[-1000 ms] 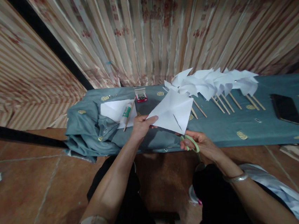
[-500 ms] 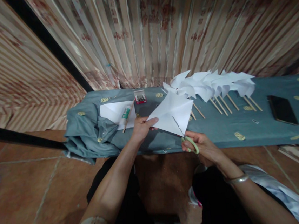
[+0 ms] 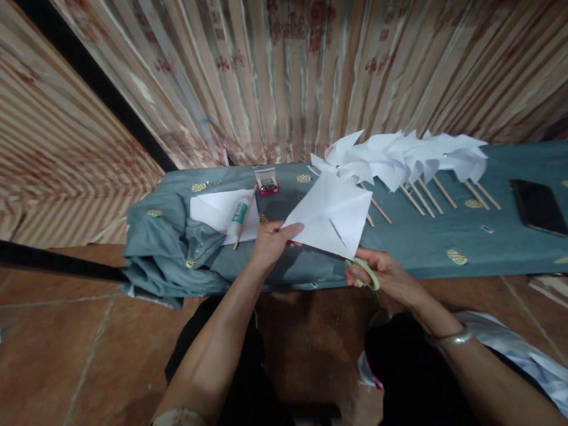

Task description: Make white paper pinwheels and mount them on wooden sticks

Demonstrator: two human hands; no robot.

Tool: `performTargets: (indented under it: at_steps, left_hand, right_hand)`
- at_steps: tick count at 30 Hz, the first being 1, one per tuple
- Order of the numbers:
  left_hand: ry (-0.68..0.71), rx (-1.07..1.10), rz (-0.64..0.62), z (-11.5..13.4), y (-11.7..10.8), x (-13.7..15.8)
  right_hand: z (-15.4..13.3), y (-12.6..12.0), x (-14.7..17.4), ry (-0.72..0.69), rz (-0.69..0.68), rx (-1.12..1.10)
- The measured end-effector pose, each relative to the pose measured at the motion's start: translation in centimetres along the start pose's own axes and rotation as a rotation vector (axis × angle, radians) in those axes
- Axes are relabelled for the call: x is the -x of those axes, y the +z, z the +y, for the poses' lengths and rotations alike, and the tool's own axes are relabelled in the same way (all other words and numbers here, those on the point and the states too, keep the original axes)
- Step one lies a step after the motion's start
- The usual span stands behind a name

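Note:
My left hand (image 3: 273,242) pinches the left corner of a white paper square (image 3: 324,210), thumb on top, holding it above the cloth. In my right hand (image 3: 374,268) is a pair of scissors (image 3: 368,273) with pale green handles, fingers through the loops. One blade lies over the paper near its lower corner, pointing toward the sheet's middle; the rest of the blades is hidden by the paper. Behind the square, white paper pinwheels (image 3: 389,159) on wooden sticks lie in an overlapping row.
Left on the grey-green cloth (image 3: 408,248) lie white paper sheets (image 3: 208,210), bearing a glue stick (image 3: 238,215) and a wooden stick (image 3: 245,218). A small red box of metal pins (image 3: 267,185) sits behind. A black phone (image 3: 539,207) is at right. A striped curtain (image 3: 270,67) hangs behind.
The scissors' blade now shows less over the paper, and its lower corner has come closer to the handles. Both hands stay in nearly the same place.

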State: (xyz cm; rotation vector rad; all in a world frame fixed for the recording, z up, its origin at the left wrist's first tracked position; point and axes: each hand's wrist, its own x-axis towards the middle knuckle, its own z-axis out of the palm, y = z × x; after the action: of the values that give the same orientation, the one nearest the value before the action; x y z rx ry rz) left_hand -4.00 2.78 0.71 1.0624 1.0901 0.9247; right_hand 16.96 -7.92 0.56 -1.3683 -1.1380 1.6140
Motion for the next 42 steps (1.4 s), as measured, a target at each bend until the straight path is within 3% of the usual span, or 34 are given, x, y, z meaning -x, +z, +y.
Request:
performTargets:
  at_steps: [16, 27, 32, 36, 42]
  left_hand:
    - [-0.019, 0.003, 0.001, -0.1, 0.0, 0.1]
    - [0.011, 0.024, 0.002, -0.4, 0.0, 0.0]
    - [0.026, 0.01, 0.045, 0.0, -0.5, -0.2]
    - [0.058, 0.025, 0.142, 0.7, -1.7, -0.8]
    - [0.076, 0.01, 0.195, 0.8, -2.8, -1.1]
  right_hand:
    - [-0.8, 0.3, 0.0, 0.007, -0.007, 0.028]
    - [0.0, 0.5, -0.1, 0.023, 0.038, -0.072]
    - [-0.3, 0.5, 0.1, 0.075, -0.047, 0.003]
    - [-1.1, -0.8, 1.2, 0.095, -0.15, 0.095]
    - [-2.2, -4.9, 2.8, 0.044, -0.139, 0.109]
